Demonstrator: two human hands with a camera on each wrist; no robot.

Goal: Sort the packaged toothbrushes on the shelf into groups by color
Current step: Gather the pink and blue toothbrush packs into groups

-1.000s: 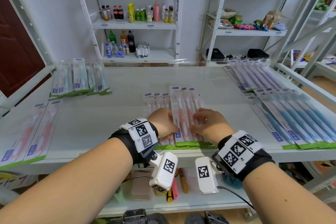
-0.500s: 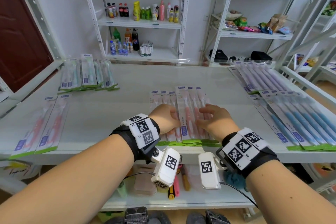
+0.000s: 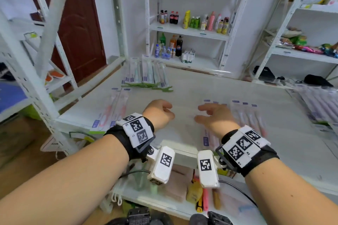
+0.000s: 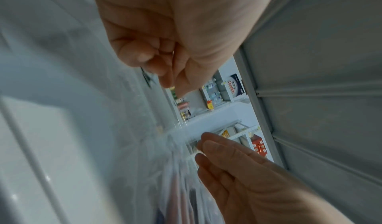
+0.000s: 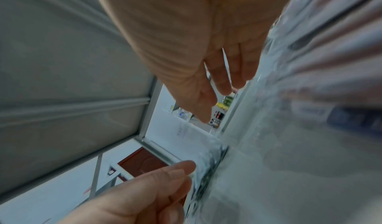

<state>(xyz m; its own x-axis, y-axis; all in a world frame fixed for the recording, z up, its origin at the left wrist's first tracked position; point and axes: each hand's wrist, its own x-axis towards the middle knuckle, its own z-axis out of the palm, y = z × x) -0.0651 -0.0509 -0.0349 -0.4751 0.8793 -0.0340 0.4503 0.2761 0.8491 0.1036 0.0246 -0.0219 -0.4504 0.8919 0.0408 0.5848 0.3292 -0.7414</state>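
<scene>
Everything is motion-blurred. My left hand (image 3: 159, 113) hovers over the white shelf (image 3: 201, 87) with curled fingers. In the left wrist view its thumb and forefinger (image 4: 157, 56) pinch the thin edge of a clear toothbrush package (image 4: 179, 178), which runs toward my right hand (image 4: 227, 162) and looks pink inside. My right hand (image 3: 214, 117) floats beside it, fingers straight and empty (image 5: 217, 80). A fanned pile of pink toothbrushes (image 3: 247, 118) lies just right of that hand. Two more pink packages (image 3: 111, 111) lie at the shelf's left front. A green pile (image 3: 146, 76) sits behind them.
Purple packages (image 3: 318, 104) line the right side. A white rack post (image 3: 45, 97) stands at the shelf's left front corner, with a red door (image 3: 78, 29) behind it. Bottles (image 3: 193, 20) fill the back shelving. A lower shelf (image 3: 164, 202) holds small items.
Both hands have lifted off the pink pile and shifted left. My head has turned left, so the two pink packages now sit near the left hand. The left hand's fingers have curled.
</scene>
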